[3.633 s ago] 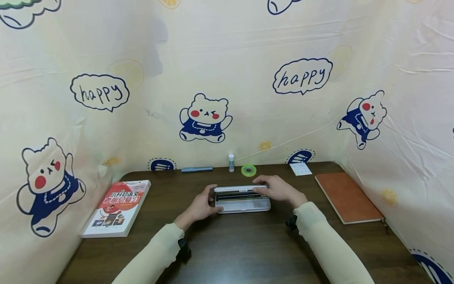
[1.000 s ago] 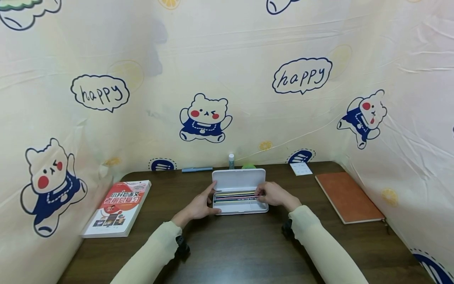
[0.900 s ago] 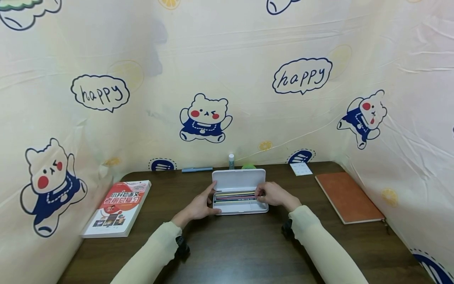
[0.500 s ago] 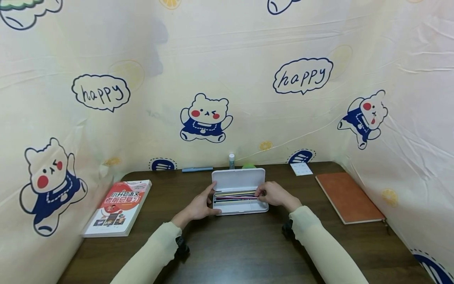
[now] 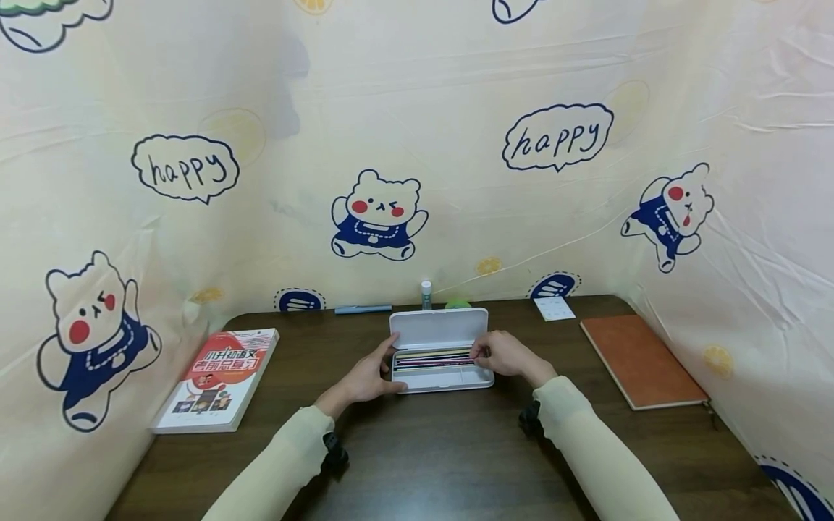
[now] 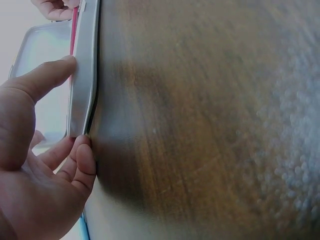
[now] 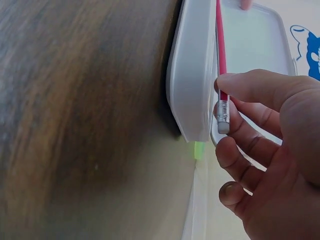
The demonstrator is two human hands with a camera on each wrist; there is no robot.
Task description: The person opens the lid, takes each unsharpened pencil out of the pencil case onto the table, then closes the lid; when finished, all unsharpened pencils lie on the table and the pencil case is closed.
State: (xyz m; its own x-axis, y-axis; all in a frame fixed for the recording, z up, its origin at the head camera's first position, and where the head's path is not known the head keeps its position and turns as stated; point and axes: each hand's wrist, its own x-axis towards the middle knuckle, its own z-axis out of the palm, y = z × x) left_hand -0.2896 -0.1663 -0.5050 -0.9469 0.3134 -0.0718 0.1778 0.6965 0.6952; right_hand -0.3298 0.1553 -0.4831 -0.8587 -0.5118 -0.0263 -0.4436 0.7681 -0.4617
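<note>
A white pencil case [image 5: 426, 382] lies on the table with its lid [image 5: 439, 329] raised at the back. Several pencils [image 5: 430, 359] lie lengthwise inside. My left hand [image 5: 366, 378] grips the case's left end; in the left wrist view its thumb [image 6: 50, 75] is on the front rim and other fingers bend against the end. My right hand [image 5: 510, 354] is at the case's right end, pinching a red pencil [image 7: 221, 50] between thumb and fingers near its metal band. The pencil's whitish eraser [image 7: 223, 127] sticks out past the thumb, beside the case's wall.
Behind the lid stand a glue stick [image 5: 426, 295] and a mostly hidden green tape roll [image 5: 457, 305]. A blue pen [image 5: 363, 310] lies at the back edge. A book [image 5: 218, 383] is on the left; a brown notebook [image 5: 641, 362] and white card [image 5: 554, 308] are on the right.
The lid was low under my right hand and now stands raised. My right hand has moved from the lid down to the pencils and pinches the red one. The left hand stays at the case.
</note>
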